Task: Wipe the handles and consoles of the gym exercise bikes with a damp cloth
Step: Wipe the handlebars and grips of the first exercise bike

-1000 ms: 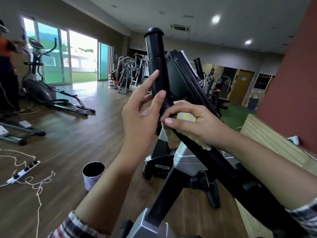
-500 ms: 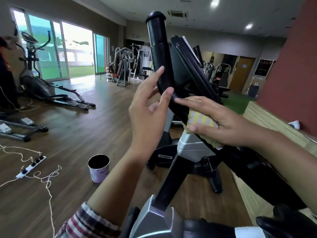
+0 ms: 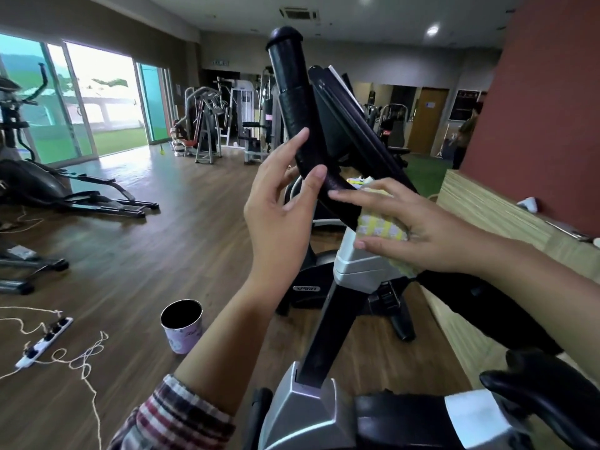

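So the right hand (image 3: 422,228) is wrapping the cloth (image 3: 381,227), a yellow-and-white checked one, around the black handle (image 3: 302,125) low down, where it's bending toward the bike's frame. Fingers are curling over the cloth and pinching it against the bar. The left hand (image 3: 282,209) is steadying the handle a bit higher up with fingers pretty much straight, fingertips touching the grip and nothing clamped.

If I were doing this stroke, I'd be keeping the cloth wrapped all the way round and twisting while sliding, so the back of the bar is getting wiped too. The textured grip section probably needs firmer pressure since grime sits in the grooves. The capped tip up top doesn't look reached yet, so I'd guess it's still waiting on a pass.

The console (image 3: 344,125) is sitting right behind the handle, tilted, edge-on to the camera, so I honestly can't tell whether it's clean. It's crowding the bar, so knuckles could be bumping it on the way up.

Other stuff: a cup (image 3: 182,329) is standing on the wood floor just left of the bike, easy to kick. A power strip (image 3: 43,342) with a loose tangled cord is lying further left. An elliptical (image 3: 39,177) is parked by the glass doors, and weight machines are further back.
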Tool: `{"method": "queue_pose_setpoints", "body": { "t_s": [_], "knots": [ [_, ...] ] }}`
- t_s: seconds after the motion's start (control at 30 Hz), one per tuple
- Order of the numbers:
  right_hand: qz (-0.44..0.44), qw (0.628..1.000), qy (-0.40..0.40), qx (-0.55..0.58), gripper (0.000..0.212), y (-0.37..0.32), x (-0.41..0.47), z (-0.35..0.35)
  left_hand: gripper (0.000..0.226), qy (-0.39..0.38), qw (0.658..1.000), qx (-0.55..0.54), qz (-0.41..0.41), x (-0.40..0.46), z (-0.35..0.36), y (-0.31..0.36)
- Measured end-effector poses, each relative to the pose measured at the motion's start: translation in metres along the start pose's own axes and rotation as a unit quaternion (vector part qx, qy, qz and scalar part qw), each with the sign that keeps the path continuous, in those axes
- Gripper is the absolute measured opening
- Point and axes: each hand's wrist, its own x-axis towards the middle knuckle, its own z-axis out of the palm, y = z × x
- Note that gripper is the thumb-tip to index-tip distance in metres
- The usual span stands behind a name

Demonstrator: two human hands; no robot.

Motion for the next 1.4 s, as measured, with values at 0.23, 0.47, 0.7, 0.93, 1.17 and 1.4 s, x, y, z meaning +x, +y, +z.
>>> {"method": "queue_pose_setpoints", "body": {
  "t_s": [0.23, 0.47, 0.7, 0.93, 1.17, 1.4],
  "knots": [
    [0.001, 0.995, -0.016, 0.097, 0.033, 0.003, -0.004, -0.002, 0.04, -0.015, 1.0, -0.019, -0.016, -0.001, -0.001, 0.002],
    [0.019, 0.991, -0.007, 0.129, 0.03, -0.009, 0.017, -0.005, 0.041, -0.008, 0.999, -0.026, -0.028, -0.002, 0.001, 0.004],
    [0.037, 0.981, -0.079, 0.17, 0.023, 0.009, -0.009, -0.014, 0.045, -0.004, 0.999, -0.011, -0.032, -0.006, 0.003, 0.002],
    [-0.054, 0.975, -0.101, 0.188, 0.029, 0.013, 0.021, -0.022, 0.043, 0.06, 0.997, 0.038, 0.024, -0.015, 0.02, -0.002],
    [-0.097, 0.927, -0.216, 0.29, 0.026, 0.061, 0.005, -0.024, 0.038, 0.155, 0.984, 0.09, 0.024, -0.029, 0.042, -0.001],
    [-0.15, 0.911, -0.147, 0.356, 0.023, 0.062, 0.016, -0.011, 0.033, 0.19, 0.968, 0.164, 0.01, -0.045, 0.055, -0.001]
  ]
}}
